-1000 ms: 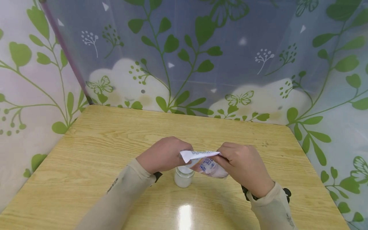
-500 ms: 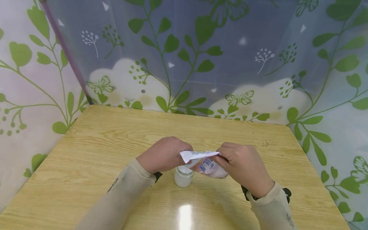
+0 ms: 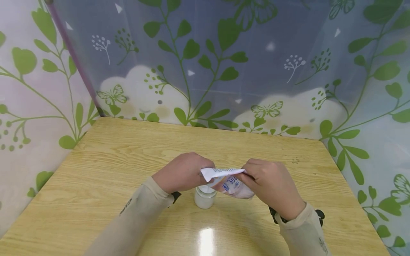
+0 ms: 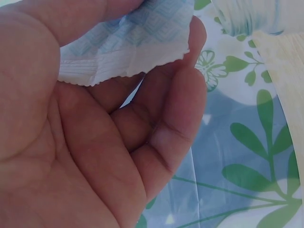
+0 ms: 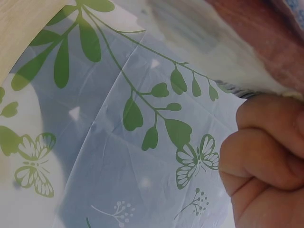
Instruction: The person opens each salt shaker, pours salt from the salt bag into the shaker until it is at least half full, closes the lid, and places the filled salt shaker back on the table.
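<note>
A printed plastic packet, white and pinkish with blue characters, is held tilted above the table between both hands. My left hand pinches its left end; the left wrist view shows the thumb and fingers on a zigzag-cut, blue-patterned packet edge. My right hand grips the packet's right side, with curled fingers beside it in the right wrist view. A small glass jar with white contents stands upright just below the packet's left part. Its mouth is partly covered by the left hand and packet.
The wood-grain table carries the jar. Behind it and at both sides hang printed curtains with green leaves and butterflies. Dark wrist straps sit at the cuffs of light sleeves. A bright light reflection lies on the table's near part.
</note>
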Tool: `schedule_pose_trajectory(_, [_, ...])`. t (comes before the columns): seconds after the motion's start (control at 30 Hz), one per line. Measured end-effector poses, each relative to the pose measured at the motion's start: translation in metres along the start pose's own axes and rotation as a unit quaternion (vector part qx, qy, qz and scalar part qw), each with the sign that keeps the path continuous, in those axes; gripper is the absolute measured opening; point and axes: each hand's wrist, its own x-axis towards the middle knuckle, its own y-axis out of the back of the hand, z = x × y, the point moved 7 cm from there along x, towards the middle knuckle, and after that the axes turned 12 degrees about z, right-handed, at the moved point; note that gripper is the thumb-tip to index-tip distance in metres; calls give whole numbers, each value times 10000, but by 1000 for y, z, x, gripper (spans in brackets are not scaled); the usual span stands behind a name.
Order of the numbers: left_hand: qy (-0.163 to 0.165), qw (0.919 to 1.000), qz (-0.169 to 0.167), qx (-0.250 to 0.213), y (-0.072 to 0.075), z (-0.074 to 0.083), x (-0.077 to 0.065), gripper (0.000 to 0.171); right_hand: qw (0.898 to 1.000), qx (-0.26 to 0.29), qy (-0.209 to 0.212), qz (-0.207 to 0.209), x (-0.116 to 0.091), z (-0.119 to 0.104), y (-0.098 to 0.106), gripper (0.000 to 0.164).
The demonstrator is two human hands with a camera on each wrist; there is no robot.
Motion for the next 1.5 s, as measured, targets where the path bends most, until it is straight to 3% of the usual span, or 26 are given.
schedule_pose_trajectory(0.17, [88, 9999, -31, -92, -1, 0, 0, 12, 10000, 16, -13, 15, -1, 1, 0, 22])
schedule_pose_trajectory(0.43, [-4, 9958, 346, -843, 3, 14, 1, 9, 10000, 52, -33, 11, -2, 1, -1, 23])
schedule_pose_trajectory(0.77, [-341, 9954, 537, -713, 3, 24, 3, 18, 9999, 8, -109, -103, -2, 1, 0, 23])
schedule_pose_trajectory(1.13, [-121, 9934, 731, -873, 1, 21, 3, 19, 10000, -52, -69, -35, 0, 1, 3, 25])
schedule_pose_trajectory(1.5, [81, 9927, 607, -1035, -1, 20, 3, 20, 9998, -171, -35, -2, 1, -2, 4, 26])
